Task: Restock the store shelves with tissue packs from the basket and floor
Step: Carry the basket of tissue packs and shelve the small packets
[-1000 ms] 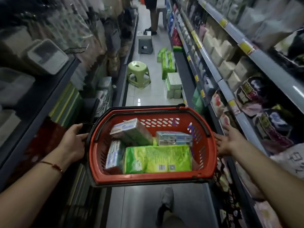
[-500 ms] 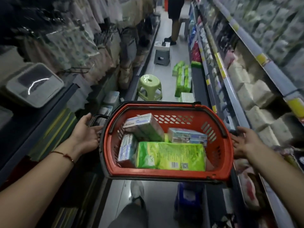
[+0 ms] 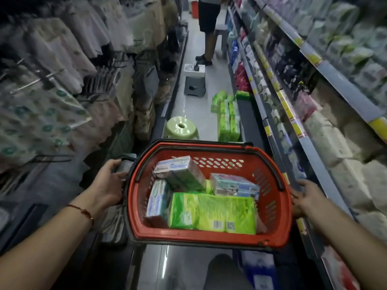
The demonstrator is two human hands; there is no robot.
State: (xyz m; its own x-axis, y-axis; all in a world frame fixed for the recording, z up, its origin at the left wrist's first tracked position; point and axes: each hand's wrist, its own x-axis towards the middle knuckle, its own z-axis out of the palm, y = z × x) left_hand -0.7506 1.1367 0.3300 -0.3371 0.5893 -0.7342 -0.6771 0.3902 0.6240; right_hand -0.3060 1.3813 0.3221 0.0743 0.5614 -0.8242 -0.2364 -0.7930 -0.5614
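Note:
I carry a red plastic basket (image 3: 270,239) in front of me above the aisle floor. My left hand (image 3: 106,185) grips its left end and my right hand (image 3: 304,198) grips its right end. A large green tissue pack (image 3: 213,212) lies at the front of the basket. Three blue-and-white tissue packs (image 3: 180,174) lean behind and beside it. More green tissue packs (image 3: 227,116) stand stacked on the floor ahead by the right shelf base. The right shelves (image 3: 326,185) hold white and wrapped tissue packs.
A green round stool (image 3: 182,128) stands on the floor just past the basket. A grey step stool (image 3: 194,83) sits further down. A person (image 3: 208,28) stands at the far end of the aisle. Hanging clothes (image 3: 62,65) fill the left side.
I have walked forward along the aisle with the basket. The green stool and floor packs are nearer, and the view has tilted up. Both hands keep their hold.

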